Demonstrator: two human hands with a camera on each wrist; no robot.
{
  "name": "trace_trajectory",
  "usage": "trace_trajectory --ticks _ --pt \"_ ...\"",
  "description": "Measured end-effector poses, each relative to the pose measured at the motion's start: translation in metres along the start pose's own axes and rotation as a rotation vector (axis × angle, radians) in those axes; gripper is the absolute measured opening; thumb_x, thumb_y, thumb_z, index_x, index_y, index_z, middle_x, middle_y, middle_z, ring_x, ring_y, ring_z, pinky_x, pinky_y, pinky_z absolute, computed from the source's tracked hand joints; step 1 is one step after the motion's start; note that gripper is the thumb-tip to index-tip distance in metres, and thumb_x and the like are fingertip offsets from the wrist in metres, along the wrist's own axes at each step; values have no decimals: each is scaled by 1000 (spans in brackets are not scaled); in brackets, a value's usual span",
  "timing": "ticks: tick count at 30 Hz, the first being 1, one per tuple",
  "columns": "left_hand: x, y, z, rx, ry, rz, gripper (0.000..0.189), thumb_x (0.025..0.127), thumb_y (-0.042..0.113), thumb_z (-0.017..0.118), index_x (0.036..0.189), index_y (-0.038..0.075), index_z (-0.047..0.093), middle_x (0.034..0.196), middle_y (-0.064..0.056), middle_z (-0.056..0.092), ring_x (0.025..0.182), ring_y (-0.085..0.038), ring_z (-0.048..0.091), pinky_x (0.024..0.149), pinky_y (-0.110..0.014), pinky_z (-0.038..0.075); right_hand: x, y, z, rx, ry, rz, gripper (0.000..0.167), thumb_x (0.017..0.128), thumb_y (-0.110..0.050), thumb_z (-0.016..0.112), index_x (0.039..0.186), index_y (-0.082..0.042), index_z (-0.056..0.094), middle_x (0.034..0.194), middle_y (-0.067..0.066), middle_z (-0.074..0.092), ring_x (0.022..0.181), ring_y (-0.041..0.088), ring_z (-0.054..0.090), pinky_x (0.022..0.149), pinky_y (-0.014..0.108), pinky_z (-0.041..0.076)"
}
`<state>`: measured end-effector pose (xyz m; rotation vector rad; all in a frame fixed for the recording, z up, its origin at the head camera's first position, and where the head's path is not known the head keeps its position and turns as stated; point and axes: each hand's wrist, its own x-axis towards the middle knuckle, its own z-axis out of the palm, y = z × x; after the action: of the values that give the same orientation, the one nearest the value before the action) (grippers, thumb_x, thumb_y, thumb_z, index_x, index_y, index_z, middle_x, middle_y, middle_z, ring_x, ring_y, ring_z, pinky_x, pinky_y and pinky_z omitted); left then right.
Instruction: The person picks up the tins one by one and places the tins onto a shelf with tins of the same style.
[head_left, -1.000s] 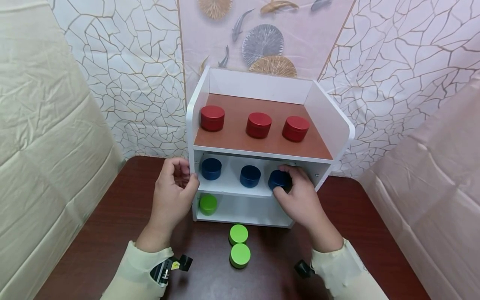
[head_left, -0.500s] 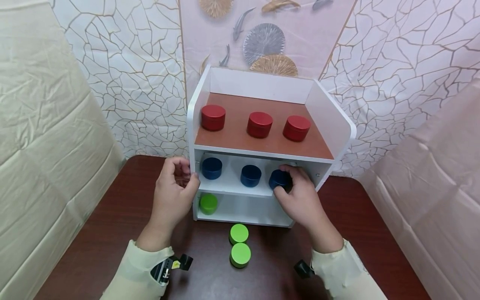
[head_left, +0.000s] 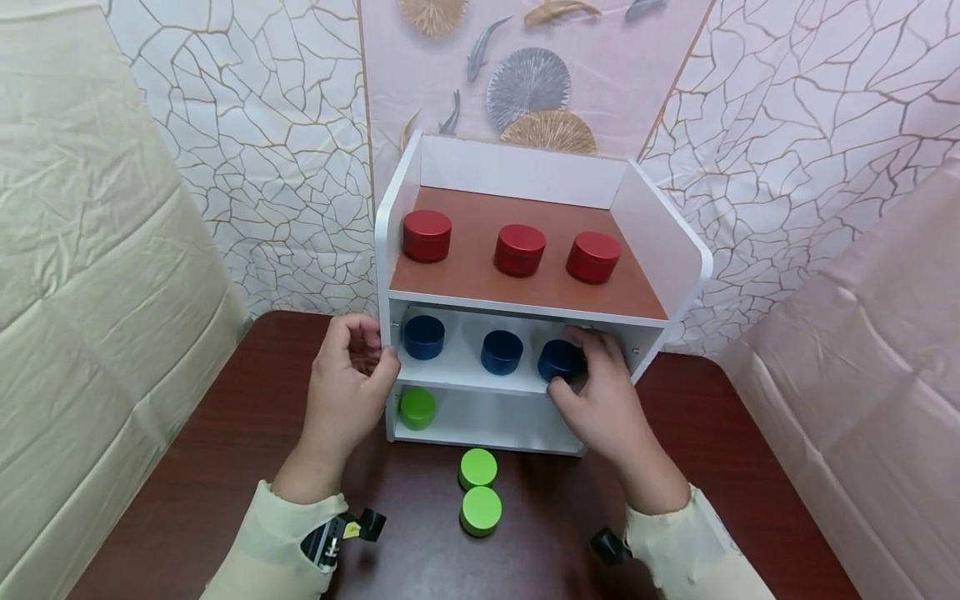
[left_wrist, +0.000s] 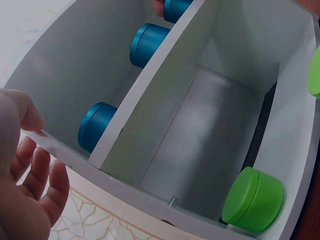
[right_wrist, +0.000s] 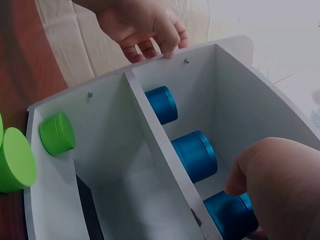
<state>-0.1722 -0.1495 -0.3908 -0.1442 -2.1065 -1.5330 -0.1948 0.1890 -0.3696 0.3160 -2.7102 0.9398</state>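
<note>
Three blue round lidded tins, left (head_left: 423, 337), middle (head_left: 502, 352) and right (head_left: 559, 360), stand on the middle shelf of a white shelf unit (head_left: 487, 447). My right hand (head_left: 603, 400) is around the right blue tin, thumb in front and fingers behind, spread slightly wider than the tin. My left hand (head_left: 345, 392) is at the unit's left side panel, thumb at its front edge, other fingers loosely bent outside it. One green tin (left_wrist: 254, 200) sits at the left end of the bottom shelf. Two more green tins, back (head_left: 477, 468) and front (head_left: 481, 510), stand on the table before the unit.
Three red tins, left (head_left: 427, 236), middle (head_left: 520, 250) and right (head_left: 593, 257), stand on the brown top shelf (head_left: 465, 279). The unit stands on a dark brown table (head_left: 420, 542), with patterned cloth (head_left: 270, 150) behind and pale cloth at both sides.
My right hand's fingers have spread a little and shifted slightly right, away from the right blue tin, which has stayed in place. My left hand has not moved.
</note>
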Motion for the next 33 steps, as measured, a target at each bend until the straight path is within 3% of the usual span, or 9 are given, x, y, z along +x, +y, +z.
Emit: trace_trajectory --ticks 11,21,33 --pt "0 1 0 11 0 -10 32 104 10 72 132 14 57 113 -6 59 100 -18 61 81 -17 55 -17 -6 -5 39 40 -14 72 98 -17 74 166 -14 49 171 16 38 149 37 49 119 68 52" --pt "0 1 0 11 0 -11 32 104 9 72 132 14 57 113 -6 59 100 -19 61 81 -19 56 -33 -7 -11 54 136 -100 68 95 -10 79 159 -12 56 159 11 51 140 29 56 115 62 55" --pt "-1 2 0 9 5 -3 33 103 8 73 131 13 57 112 -6 59 99 -18 61 80 -18 55 -60 -3 -2 52 192 -171 63 91 -7 82 151 -14 63 145 7 60 126 22 61 106 25 50"
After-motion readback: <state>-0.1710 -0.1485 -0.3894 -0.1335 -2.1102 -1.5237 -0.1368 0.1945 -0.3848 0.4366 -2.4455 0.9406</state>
